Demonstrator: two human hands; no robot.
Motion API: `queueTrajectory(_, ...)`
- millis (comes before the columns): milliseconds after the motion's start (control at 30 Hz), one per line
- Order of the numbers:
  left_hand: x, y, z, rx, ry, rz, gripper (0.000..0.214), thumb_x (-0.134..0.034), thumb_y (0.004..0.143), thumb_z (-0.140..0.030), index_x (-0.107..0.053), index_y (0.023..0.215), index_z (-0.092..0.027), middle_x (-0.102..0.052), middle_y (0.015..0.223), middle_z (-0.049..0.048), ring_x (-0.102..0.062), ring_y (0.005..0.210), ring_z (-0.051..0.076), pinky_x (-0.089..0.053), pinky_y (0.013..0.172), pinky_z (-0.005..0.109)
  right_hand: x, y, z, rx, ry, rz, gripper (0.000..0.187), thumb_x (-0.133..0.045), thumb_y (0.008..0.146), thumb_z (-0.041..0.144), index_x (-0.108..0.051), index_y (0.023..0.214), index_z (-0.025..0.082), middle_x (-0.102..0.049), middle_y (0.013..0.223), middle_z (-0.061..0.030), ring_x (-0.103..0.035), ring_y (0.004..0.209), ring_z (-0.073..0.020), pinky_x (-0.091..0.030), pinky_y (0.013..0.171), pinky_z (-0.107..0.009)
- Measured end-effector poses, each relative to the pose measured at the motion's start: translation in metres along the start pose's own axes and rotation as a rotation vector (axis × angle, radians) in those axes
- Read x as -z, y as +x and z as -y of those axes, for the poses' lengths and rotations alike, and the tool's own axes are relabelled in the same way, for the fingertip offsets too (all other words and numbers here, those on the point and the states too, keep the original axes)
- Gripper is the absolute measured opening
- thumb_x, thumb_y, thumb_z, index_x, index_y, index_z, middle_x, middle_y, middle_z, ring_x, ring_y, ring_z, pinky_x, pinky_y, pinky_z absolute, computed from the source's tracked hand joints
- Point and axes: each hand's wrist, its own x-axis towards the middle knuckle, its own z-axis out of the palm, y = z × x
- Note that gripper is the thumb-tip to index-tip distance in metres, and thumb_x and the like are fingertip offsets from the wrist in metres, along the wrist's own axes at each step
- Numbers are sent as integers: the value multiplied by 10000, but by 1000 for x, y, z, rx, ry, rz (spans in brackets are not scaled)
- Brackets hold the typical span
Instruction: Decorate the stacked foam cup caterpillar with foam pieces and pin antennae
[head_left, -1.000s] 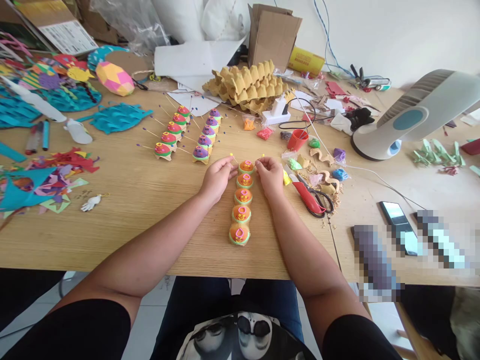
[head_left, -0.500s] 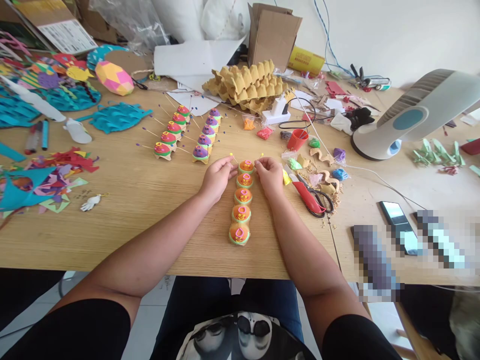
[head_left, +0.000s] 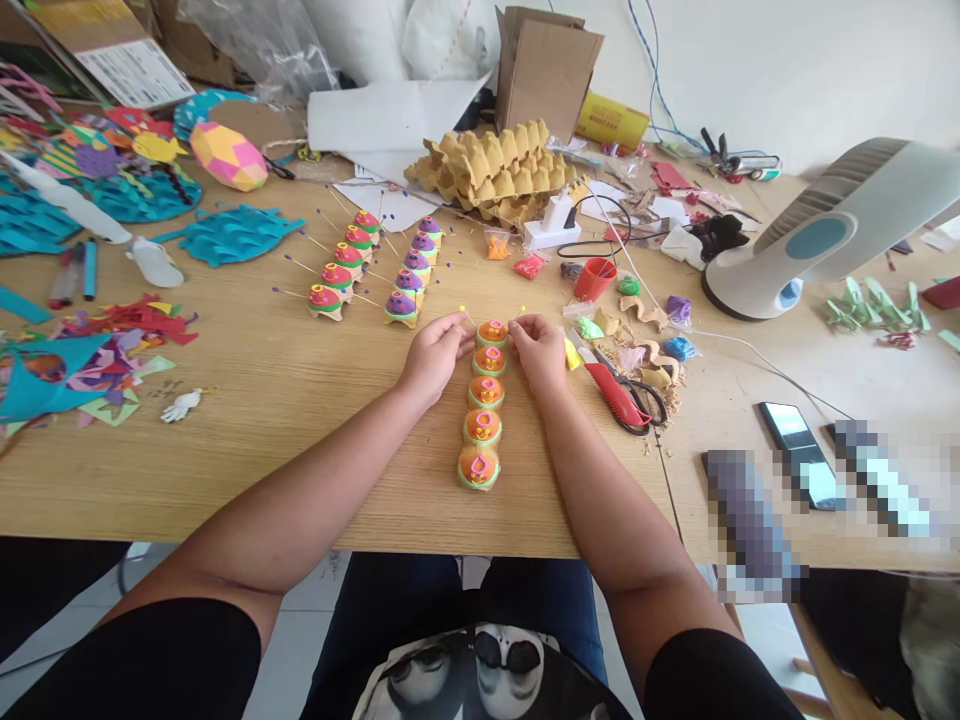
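Note:
An orange egg-carton caterpillar (head_left: pixel 481 410) with green rims lies lengthwise on the wooden table (head_left: pixel 285 400) in front of me. My left hand (head_left: pixel 433 352) and my right hand (head_left: pixel 540 350) sit either side of its far segment, fingers pinched. Each pinches a thin yellow-tipped pin (head_left: pixel 466 314) stuck beside that segment. Two more caterpillars, a red and green one (head_left: pixel 343 262) and a purple one (head_left: pixel 414 270), stand further back left, with pins sticking out.
Red-handled scissors (head_left: pixel 626 398), clay lumps and a red cup (head_left: pixel 594 279) lie right of my hands. A phone (head_left: pixel 799 450) and a white fan (head_left: pixel 832 230) are further right. Egg cartons (head_left: pixel 491 168), a cardboard box and paper cut-outs (head_left: pixel 90 350) fill the back and left.

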Motion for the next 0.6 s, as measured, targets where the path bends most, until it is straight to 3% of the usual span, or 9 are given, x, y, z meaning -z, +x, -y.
queueTrajectory(600, 0, 0, 0, -3, 1, 0, 250, -547, 910, -139, -675, 1125, -142, -694, 1069, 82, -707, 1069, 189, -546, 1018, 380, 0, 1, 0, -5, -38, -4, 187, -657, 775, 387, -642, 782, 200, -590, 640, 36, -503, 592, -124, -431, 572, -254)
